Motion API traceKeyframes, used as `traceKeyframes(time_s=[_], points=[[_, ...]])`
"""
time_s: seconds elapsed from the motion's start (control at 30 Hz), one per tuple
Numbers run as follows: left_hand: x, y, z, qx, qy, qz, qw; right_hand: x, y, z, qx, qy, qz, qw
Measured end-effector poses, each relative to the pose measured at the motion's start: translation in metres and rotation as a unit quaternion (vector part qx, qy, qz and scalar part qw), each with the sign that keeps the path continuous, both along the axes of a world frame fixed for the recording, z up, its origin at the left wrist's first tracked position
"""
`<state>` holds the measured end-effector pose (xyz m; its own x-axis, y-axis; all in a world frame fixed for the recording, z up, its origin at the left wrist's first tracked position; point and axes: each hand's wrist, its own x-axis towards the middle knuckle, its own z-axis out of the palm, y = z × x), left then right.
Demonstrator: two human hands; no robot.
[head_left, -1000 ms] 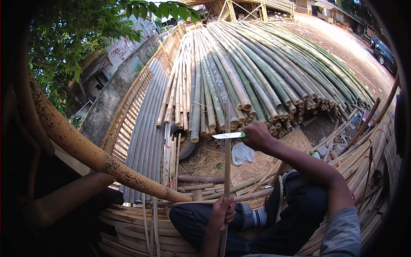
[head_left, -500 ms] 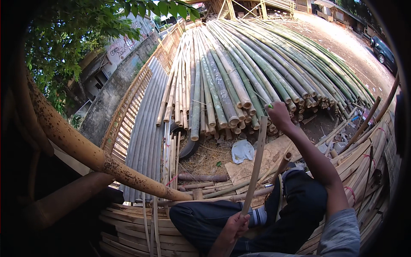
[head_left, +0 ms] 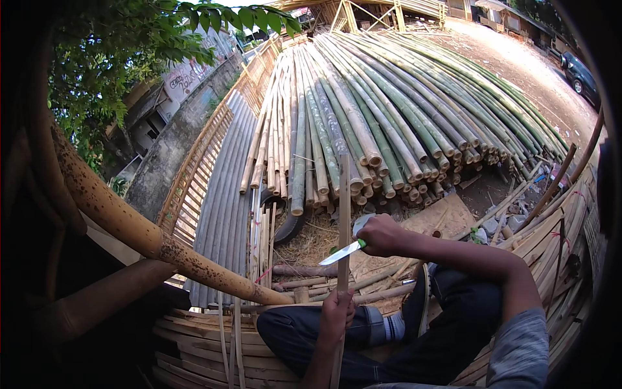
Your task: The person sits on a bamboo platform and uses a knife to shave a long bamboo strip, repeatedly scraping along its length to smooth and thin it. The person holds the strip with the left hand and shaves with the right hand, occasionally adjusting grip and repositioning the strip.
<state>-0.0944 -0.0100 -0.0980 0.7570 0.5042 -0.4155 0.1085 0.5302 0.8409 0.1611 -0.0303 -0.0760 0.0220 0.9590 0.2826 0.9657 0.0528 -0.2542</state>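
My left hand [head_left: 336,314] is closed around a long split bamboo strip [head_left: 344,223], which stands nearly upright over my lap. The strip's upper end reaches up in front of the stacked poles. In my right hand [head_left: 382,235] is a knife [head_left: 342,252] with a green handle and a bright blade. The fingers are wrapped round the handle. Its blade points left and crosses the strip above my left hand; whether the edge touches the strip I cannot tell.
A large stack of bamboo poles [head_left: 389,139] lies ahead. Bundled strips [head_left: 214,350] lie at lower left, others at right. A thick spotted bamboo pole [head_left: 207,266] slants across the left. Corrugated sheeting [head_left: 223,207] and a tyre [head_left: 295,227] lie beyond it.
My right hand has come down and left with the knife, whose blade now shows. The strip has swung left to nearly upright, and my left hand has risen and shifted left with it.
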Motion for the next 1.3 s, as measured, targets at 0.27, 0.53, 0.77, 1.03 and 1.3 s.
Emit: traceKeyframes(time_s=[0.27, 0.53, 0.77, 1.03, 1.3], points=[[-0.006, 0.000, -0.005, 0.068, 0.033, 0.017, 0.997, 0.013, 0.007, -0.002, 0.051, -0.043, -0.065, 0.996], [-0.030, -0.016, -0.003, -0.034, 0.020, 0.003, 0.999, 0.086, 0.013, 0.031, 0.060, -0.026, -0.253, 0.965], [-0.031, -0.001, -0.009, -0.131, -0.008, -0.028, 0.991, 0.021, 0.011, -0.003, 0.042, -0.045, -0.088, 0.994], [-0.034, -0.016, 0.003, -0.125, -0.023, -0.064, 0.990, 0.156, -0.009, 0.026, 0.172, 0.070, -0.443, 0.877], [-0.013, 0.021, -0.065, -0.332, -0.180, -0.179, 0.909, 0.061, -0.016, -0.013, 0.076, 0.161, -0.234, 0.956]])
